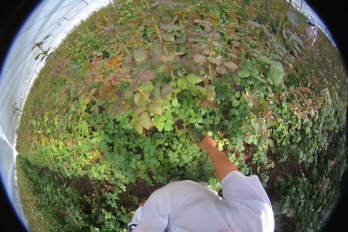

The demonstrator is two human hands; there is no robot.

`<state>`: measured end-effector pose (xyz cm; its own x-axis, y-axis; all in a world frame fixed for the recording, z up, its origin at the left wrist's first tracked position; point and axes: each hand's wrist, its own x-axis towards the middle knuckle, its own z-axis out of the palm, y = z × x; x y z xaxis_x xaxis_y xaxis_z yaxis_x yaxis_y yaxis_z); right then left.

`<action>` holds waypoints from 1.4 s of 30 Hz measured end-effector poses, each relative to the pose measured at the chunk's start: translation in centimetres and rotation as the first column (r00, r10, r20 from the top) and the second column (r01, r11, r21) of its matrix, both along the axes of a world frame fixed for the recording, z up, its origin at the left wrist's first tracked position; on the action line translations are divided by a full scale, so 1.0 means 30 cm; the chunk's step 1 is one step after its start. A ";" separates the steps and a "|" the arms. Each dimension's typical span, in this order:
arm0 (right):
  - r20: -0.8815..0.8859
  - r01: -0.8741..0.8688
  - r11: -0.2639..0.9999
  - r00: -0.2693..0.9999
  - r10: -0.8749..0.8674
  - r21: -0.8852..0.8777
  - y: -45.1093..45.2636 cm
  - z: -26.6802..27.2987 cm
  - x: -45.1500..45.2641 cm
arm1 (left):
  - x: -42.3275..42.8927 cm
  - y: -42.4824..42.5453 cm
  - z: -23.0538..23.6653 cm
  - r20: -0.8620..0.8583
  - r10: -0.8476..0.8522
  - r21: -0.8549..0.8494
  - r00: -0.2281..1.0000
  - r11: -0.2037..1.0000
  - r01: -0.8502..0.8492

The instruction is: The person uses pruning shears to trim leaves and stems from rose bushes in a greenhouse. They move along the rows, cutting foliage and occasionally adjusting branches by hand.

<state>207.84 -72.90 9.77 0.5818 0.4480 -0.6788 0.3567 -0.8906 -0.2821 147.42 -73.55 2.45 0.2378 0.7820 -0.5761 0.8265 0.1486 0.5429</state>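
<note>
My right hand [206, 142] reaches down into the low green leaves of the rose bushes [162, 150] in front of me. Its fingers run into a dark, blurred patch among the foliage, so I cannot tell whether they grip a stem or a tool. The bare forearm comes out of a white sleeve [240, 185]. Of my left hand [142, 202], at most a small bit of skin shows beside my white shirt [188, 206]; its fingers cannot be made out. Taller rose stems [162, 43] with reddish leaves rise just beyond my right hand.
Dark soil [139, 188] shows between the plants near my body. Dense foliage [307, 188] continues on the right. Translucent greenhouse sheeting [23, 66] curves along the left. Far off at the upper right, a person [311, 33] in pale clothing and a blue head covering stands among the plants.
</note>
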 end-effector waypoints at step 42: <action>-0.586 0.626 0.438 0.773 -0.243 0.645 0.132 0.226 0.609 | 0.300 -0.552 0.078 -0.152 0.529 0.002 0.835 0.845 -0.535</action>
<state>226.11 -68.95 16.54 0.6628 0.6423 -0.3849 -0.3102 -0.2324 -0.9218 156.42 -90.10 4.80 -0.2940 0.7409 -0.6039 0.6810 0.6057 0.4116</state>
